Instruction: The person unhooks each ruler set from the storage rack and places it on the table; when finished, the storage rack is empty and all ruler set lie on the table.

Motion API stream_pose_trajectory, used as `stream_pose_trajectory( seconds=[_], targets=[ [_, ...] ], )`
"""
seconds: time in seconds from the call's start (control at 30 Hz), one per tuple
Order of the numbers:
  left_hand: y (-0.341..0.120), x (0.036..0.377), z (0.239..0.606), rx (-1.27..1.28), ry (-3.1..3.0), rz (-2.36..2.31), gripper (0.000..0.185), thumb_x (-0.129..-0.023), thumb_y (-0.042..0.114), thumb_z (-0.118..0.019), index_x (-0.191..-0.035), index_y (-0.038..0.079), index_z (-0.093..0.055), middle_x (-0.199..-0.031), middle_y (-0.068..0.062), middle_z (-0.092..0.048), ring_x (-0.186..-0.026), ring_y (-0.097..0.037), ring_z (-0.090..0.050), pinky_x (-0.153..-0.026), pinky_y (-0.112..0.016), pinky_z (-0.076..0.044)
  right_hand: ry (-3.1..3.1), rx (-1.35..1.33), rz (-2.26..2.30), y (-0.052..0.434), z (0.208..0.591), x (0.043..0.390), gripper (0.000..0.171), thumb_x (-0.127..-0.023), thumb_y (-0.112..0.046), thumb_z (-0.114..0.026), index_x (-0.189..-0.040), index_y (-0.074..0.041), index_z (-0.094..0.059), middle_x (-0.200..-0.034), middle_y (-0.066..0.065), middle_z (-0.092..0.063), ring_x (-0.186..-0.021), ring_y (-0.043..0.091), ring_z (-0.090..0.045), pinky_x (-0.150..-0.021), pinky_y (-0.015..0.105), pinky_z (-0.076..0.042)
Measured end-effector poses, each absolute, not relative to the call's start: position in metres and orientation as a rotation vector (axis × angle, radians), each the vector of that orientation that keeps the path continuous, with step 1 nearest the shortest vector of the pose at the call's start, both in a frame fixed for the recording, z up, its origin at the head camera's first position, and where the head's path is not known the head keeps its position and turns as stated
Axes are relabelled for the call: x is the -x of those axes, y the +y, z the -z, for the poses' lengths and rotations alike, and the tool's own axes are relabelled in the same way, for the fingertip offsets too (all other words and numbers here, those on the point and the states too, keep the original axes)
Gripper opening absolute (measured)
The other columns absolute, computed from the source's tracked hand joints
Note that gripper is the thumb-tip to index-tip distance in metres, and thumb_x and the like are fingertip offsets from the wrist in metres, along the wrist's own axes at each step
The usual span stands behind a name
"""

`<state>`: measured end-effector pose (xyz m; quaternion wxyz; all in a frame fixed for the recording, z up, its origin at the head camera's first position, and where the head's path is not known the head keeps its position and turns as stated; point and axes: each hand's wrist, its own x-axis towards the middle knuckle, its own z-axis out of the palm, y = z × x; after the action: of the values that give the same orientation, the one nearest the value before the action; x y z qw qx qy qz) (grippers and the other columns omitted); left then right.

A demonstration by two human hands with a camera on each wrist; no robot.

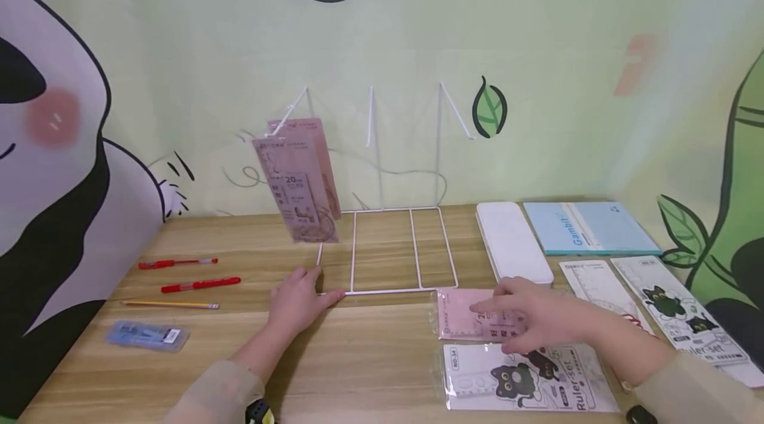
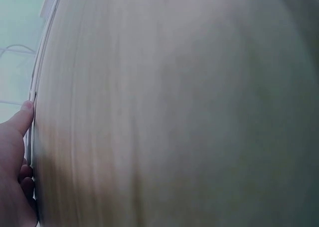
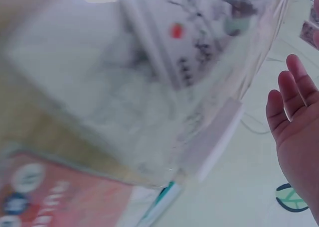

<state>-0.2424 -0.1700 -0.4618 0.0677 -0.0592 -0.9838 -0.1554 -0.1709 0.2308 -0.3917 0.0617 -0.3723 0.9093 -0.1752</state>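
A white wire rack (image 1: 388, 291) stands on the wooden table, with pink ruler packs (image 1: 298, 178) hanging from its left hook. My left hand (image 1: 298, 301) rests flat on the rack's front-left base corner. In the left wrist view, a fingertip of the left hand (image 2: 15, 157) touches the white wire (image 2: 37, 82). My right hand (image 1: 525, 321) reaches with straight fingers over a pink ruler pack (image 1: 459, 318) lying flat on the table. A white cat-print ruler set (image 1: 525, 381) lies just in front of it. The right wrist view is blurred and shows the right hand (image 3: 294, 117) holding nothing.
A white pencil case (image 1: 513, 241) and a blue notebook (image 1: 587, 228) lie at the back right. More ruler sets (image 1: 686, 318) sit along the right edge. On the left are two red pens (image 1: 199, 286), a pencil (image 1: 170, 304) and a blue packet (image 1: 146, 336).
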Motion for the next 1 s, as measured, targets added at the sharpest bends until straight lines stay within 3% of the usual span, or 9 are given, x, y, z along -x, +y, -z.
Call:
stream_pose_trajectory(
  seconds=[0.1,0.5,0.73,1.0],
  targets=[
    [-0.169,0.242,0.461,0.182,-2.966,0.465,0.078,-0.078,0.061,-0.063,-0.13,0.003,-0.054,-0.119,-0.019,-0.056,-0.11,-0.04,-0.052,-0.082,-0.058,-0.04,2.76,1.067,0.513,0.222,0.387,0.177,0.057,-0.076,-0.038,-0.075,-0.13,-0.032,-0.057,-0.108,-0.003,-0.049,-0.087,0.014,-0.047,-0.07,0.027,-0.043],
    [-0.173,0.243,0.462,0.175,-2.967,0.475,0.079,-0.079,0.061,-0.062,-0.131,0.003,-0.053,-0.119,-0.018,-0.056,-0.109,-0.039,-0.052,-0.083,-0.057,-0.04,2.753,1.176,0.568,0.158,0.378,0.225,0.056,-0.085,-0.031,-0.069,-0.137,-0.022,-0.05,-0.12,0.009,-0.049,-0.1,0.025,-0.052,-0.082,0.039,-0.045],
    [-0.173,0.243,0.462,0.172,-2.968,0.462,0.079,-0.078,0.062,-0.063,-0.13,0.004,-0.054,-0.117,-0.017,-0.057,-0.107,-0.038,-0.053,-0.081,-0.056,-0.04,2.808,1.13,0.634,0.107,0.367,0.248,0.063,-0.083,-0.036,-0.07,-0.14,-0.024,-0.045,-0.136,0.014,-0.042,-0.12,0.03,-0.044,-0.097,0.047,-0.038],
    [-0.172,0.246,0.465,0.197,-2.958,0.463,0.077,-0.079,0.062,-0.061,-0.13,0.004,-0.054,-0.118,-0.018,-0.056,-0.108,-0.039,-0.053,-0.082,-0.058,-0.04,2.856,1.117,0.726,0.062,0.347,0.264,0.063,-0.085,-0.036,-0.069,-0.141,-0.023,-0.043,-0.143,0.013,-0.035,-0.129,0.03,-0.037,-0.102,0.047,-0.034]
  ],
)
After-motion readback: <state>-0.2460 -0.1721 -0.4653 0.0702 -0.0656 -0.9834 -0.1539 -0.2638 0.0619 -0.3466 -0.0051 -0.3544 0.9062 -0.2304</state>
